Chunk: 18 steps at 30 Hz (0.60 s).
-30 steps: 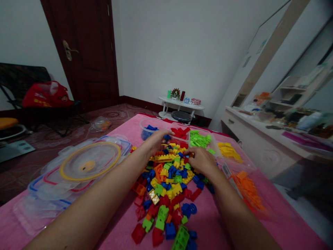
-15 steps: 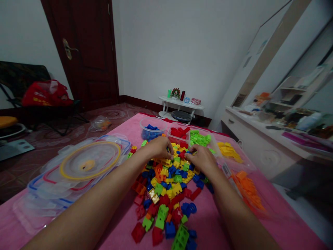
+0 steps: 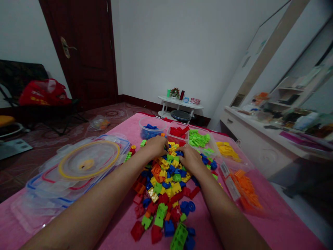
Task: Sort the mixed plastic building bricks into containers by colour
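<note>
Over the far part of a heap of mixed plastic building bricks point(image 3: 166, 189), my left hand point(image 3: 157, 146) is bent down with curled fingers. Its fingertips reach in among yellow bricks, and what they hold, if anything, is hidden. Opposite it, my right hand point(image 3: 191, 159) has thumb and fingers closed around a blue building brick point(image 3: 179, 153) at the top of the heap. The heap has red, green, yellow, blue and orange pieces and spreads toward me.
Behind the heap stand clear containers of blue bricks point(image 3: 150, 132), red bricks point(image 3: 179, 132) and green bricks point(image 3: 199, 138). Yellow bricks point(image 3: 228, 150) and orange bricks point(image 3: 246, 189) fill containers at right. Stacked clear lids point(image 3: 88, 159) lie left on the pink cloth point(image 3: 205, 225).
My right hand has moved left and slightly down, to a blue brick. The red brick that was by its fingertips no longer shows there. My left hand has shifted slightly left.
</note>
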{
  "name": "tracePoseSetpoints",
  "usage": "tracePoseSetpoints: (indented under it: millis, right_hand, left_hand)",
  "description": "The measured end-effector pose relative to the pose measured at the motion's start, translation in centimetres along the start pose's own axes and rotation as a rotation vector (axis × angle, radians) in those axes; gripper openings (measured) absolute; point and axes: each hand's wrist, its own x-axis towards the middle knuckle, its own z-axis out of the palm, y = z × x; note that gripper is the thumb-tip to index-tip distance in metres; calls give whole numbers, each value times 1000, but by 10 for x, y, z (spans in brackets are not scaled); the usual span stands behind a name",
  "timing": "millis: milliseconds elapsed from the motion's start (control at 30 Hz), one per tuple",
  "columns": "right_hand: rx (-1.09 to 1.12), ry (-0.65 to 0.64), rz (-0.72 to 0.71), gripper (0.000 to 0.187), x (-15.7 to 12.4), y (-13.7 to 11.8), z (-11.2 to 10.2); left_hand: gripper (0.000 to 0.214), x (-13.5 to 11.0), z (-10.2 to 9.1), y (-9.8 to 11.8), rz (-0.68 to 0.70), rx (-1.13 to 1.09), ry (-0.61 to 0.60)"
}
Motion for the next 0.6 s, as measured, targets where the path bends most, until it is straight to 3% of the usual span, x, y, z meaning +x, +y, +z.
tracePoseSetpoints:
  millis: [167,300,467,600]
  right_hand:
    - [135,87,30,28,0,9,-4]
    - [318,223,64,28,3,12,-23]
    - [599,400,40,32,1,-1,-49]
    - [692,428,-31,30,-2,-12,-54]
  left_hand:
    - [18,4,0,-4,-21,-90,102]
    - [22,7,-4,-1,21,-555,143]
    - [22,4,-8,18,-203,-1460,-138]
    - [30,4,-6,25,-320,-1754,-335]
